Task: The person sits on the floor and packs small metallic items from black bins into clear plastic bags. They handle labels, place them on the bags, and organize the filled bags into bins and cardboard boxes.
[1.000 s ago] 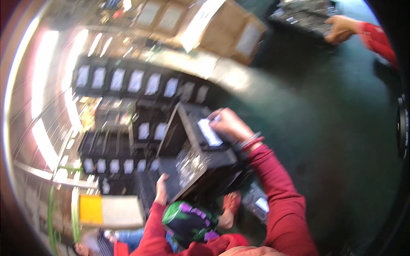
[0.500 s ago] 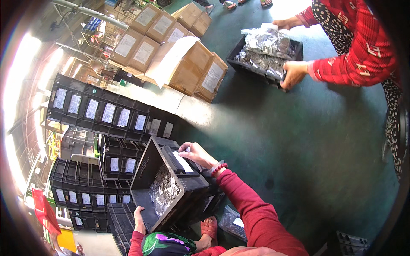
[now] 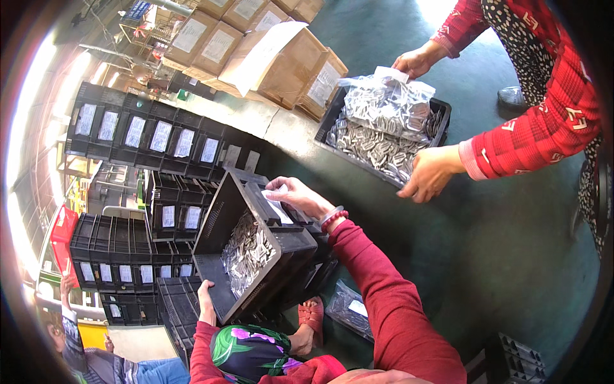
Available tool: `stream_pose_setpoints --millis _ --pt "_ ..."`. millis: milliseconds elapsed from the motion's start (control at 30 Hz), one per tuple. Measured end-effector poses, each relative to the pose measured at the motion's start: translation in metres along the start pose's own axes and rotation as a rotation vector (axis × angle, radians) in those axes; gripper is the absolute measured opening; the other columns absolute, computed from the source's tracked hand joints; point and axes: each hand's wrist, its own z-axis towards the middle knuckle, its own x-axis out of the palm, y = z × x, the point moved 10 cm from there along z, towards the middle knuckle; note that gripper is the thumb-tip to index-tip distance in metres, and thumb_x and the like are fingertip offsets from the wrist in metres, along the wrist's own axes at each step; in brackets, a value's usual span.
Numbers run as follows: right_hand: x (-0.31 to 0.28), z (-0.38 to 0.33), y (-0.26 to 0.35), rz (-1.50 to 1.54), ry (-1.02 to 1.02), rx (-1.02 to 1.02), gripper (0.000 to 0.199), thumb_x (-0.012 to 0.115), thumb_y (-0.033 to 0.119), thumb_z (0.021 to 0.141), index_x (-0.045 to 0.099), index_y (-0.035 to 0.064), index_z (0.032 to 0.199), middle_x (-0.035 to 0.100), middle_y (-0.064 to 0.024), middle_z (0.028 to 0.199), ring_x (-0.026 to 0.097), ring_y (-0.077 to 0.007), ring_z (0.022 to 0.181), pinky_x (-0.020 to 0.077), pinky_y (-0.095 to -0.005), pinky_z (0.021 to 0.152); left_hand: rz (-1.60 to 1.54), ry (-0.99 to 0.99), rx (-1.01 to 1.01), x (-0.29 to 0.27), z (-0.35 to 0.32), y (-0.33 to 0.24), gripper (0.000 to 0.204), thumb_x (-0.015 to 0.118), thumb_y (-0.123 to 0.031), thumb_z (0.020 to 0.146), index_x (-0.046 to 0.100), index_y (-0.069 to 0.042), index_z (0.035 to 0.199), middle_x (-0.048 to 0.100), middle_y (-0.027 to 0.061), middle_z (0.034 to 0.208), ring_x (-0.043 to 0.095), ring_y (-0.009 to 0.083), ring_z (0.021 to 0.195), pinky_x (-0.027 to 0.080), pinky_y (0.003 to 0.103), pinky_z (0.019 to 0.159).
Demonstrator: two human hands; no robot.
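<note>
A black plastic crate (image 3: pixel 214 224) stands tilted in front of me, its open side facing left. Small shiny metal pieces (image 3: pixel 246 256) lie heaped inside it. My left hand (image 3: pixel 206 304) grips the crate's lower near edge, thumb over the rim. My right hand (image 3: pixel 299 197) reaches to the crate's far outer side and pinches a white paper label (image 3: pixel 276 208) between thumb and fingers. Below the crate, other black crates are partly hidden. To the far right a co-worker's hands (image 3: pixel 425 173) hold another black crate (image 3: pixel 332 115) with metal pieces and a clear bag (image 3: pixel 387 105) of them.
Stacked black crates (image 3: pixel 134 131) with white labels line the left. Cardboard boxes (image 3: pixel 281 64) are piled at the back. A bag of parts (image 3: pixel 348 307) lies on the green floor (image 3: pixel 448 288) beside my foot. Another person (image 3: pixel 109 358) is at the lower left.
The co-worker's crate has come nearer and slightly left, with one hand shifted along its near edge. The person at lower left shows more. My hands keep their places on the crate and label.
</note>
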Motion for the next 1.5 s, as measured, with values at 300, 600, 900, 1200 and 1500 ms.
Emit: stream_pose_setpoints --millis 300,600,900,1200,1500 --pt "0.004 0.008 -0.005 0.359 0.056 0.047 0.02 0.071 0.014 0.075 0.052 0.0103 0.08 0.049 0.0049 0.064 0.045 -0.0032 0.051 0.0325 -0.018 0.043 -0.065 -0.036 -0.086 -0.015 0.024 0.023 0.013 0.055 -0.02 0.07 0.056 -0.008 0.07 0.057 0.0031 0.07 0.053 0.0158 0.061 0.042 0.027 0.06" --pt "0.006 0.002 0.002 0.072 0.069 -0.002 0.035 0.073 0.013 0.072 0.06 0.0027 0.103 0.062 -0.0017 0.089 0.056 -0.0087 0.086 0.0442 -0.0237 0.075 -0.083 -0.02 -0.12 -0.002 0.012 0.017 0.014 0.057 -0.023 0.068 0.055 -0.009 0.069 0.055 0.0023 0.067 0.051 0.0158 0.058 0.041 0.027 0.057" --pt "0.004 -0.01 -0.02 0.515 -0.038 0.021 0.02 0.066 0.013 0.078 0.06 0.0064 0.096 0.062 -0.0024 0.087 0.056 -0.01 0.074 0.0436 -0.0232 0.065 0.04 -0.016 0.102 -0.017 0.02 0.009 0.013 0.057 -0.023 0.071 0.056 -0.01 0.067 0.052 0.0003 0.069 0.05 0.013 0.066 0.04 0.027 0.066" --pt "-0.022 -0.019 -0.014 0.431 -0.087 -0.01 0.015 0.07 0.014 0.077 0.063 0.0056 0.087 0.063 -0.0011 0.081 0.056 -0.0082 0.068 0.0429 -0.0216 0.062 0.029 -0.077 -0.093 -0.008 0.008 0.009 0.019 0.059 -0.026 0.068 0.057 -0.008 0.072 0.055 0.0025 0.069 0.051 0.0156 0.062 0.04 0.028 0.06" --pt "-0.126 -0.083 0.043 -0.294 -0.23 0.013 0.022 0.071 0.019 0.074 0.062 0.0045 0.088 0.06 -0.0023 0.076 0.056 -0.0106 0.07 0.0441 -0.0233 0.063 0.152 0.005 0.117 0.004 0.008 -0.013 0.014 0.055 -0.024 0.072 0.055 -0.012 0.066 0.053 -0.0002 0.071 0.05 0.0119 0.072 0.04 0.027 0.07"
